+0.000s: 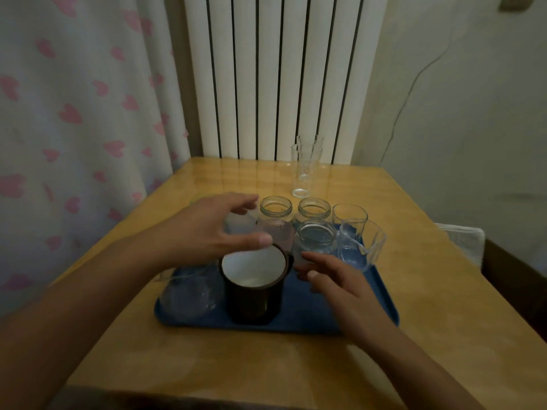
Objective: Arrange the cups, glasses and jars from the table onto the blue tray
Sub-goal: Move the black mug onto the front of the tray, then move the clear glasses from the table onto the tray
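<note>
Cups, glasses and jars mostly stand on the blue tray (pixel 299 321) already, which lies near the middle of the wooden surface (pixel 414 261), so the task looks far along. A dark brown mug (pixel 251 297) with a white glazed inside sits at the tray's near edge, beside a rounded clear glass vessel (pixel 189 294) at its near left corner. Three wide-mouthed glass jars (pixel 314 236) with threaded rims and two thin-walled tumblers (pixel 362 244) crowd the tray's far side; whether the farthest ones rest fully on the tray I cannot tell. What seems left is the stack of tall clear glasses (pixel 305 170) standing off the tray near the surface's far edge. The left hand (pixel 207 229) hovers over the mug's rim with fingers loosely spread and curved, partly covering a frosted glass; I cannot tell if it grips it. The right hand (pixel 334 279) rests low over the tray, fingers relaxed and slightly apart, holding nothing.
</note>
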